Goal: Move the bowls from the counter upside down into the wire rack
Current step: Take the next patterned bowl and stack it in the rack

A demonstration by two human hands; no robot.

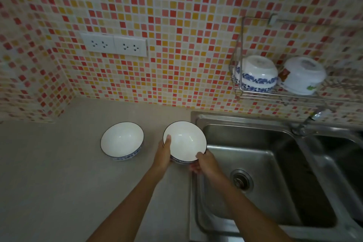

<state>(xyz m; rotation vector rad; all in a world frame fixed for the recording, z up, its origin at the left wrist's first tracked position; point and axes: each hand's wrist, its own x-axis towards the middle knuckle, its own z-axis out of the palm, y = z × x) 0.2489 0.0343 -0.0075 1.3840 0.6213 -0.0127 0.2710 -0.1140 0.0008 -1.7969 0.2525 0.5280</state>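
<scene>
Both hands are gripping one white bowl [185, 141] at the edge of the counter [59, 163], right beside the sink [255, 163]. The left hand [164, 154] is closing around the bowl's left side, its thumb lying over the rim and into the white inside. The right hand [206, 163] is wrapping the near right side, thumb on the rim and the other fingers curling underneath, where they are mostly hidden. The bowl is sitting mouth up, tilted slightly toward the camera; whether it is resting on the counter or lifted just clear cannot be told. A second bowl [122, 140], also white with a dark rim and a blue pattern low on its outside, is standing mouth up on the counter to the left, apart from the first. On the tiled wall [176, 25] to the right, a wire rack [275, 92] is hanging above the sink, and two bowls are already lying upside down in it: a blue-patterned bowl [255, 73] at the left end and a white bowl with a green mark [303, 75] just to its right. A tap [308, 122] is sticking out below the rack, and two sockets [115, 45] are showing on the wall above the counter.
</scene>
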